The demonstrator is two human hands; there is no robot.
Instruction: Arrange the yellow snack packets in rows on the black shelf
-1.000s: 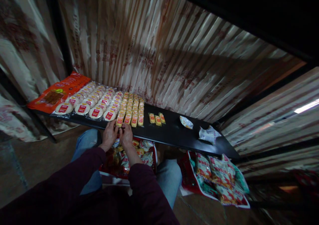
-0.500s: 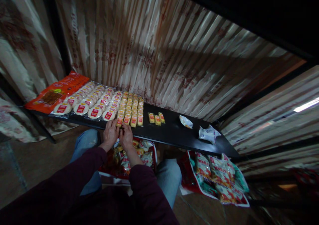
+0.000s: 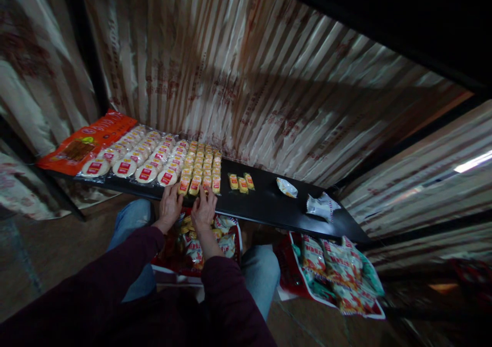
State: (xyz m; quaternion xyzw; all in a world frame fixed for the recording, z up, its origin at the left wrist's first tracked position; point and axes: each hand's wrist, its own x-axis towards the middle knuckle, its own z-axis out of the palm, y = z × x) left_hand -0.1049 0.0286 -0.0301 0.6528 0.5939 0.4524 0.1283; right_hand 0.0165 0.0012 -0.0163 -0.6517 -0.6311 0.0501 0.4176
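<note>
My left hand [image 3: 170,206] is at the near edge of the shelf [image 3: 253,208], its bent fingertips against the near end of the leftmost row of yellow cakes [image 3: 202,165]; I cannot tell whether thumb and fingers pinch that cake or only touch it. My right hand [image 3: 204,211] is just to its right, fingers slightly spread and thumb well away from the forefinger, clamped on nothing, the tips touching the near end of the third row. The two hands are close together but apart.

The yellow cakes lie in four snug rows running from near to far. Along their left side are rows of round white cakes [image 3: 148,155], then an orange bag [image 3: 86,139] at the far left. To the right are three loose cakes [image 3: 242,184], a small packet [image 3: 287,187] and a silver packet [image 3: 323,206].

Below my hands, a red basket [image 3: 172,265] holds more packets; a second basket [image 3: 286,265] sits to the right.
</note>
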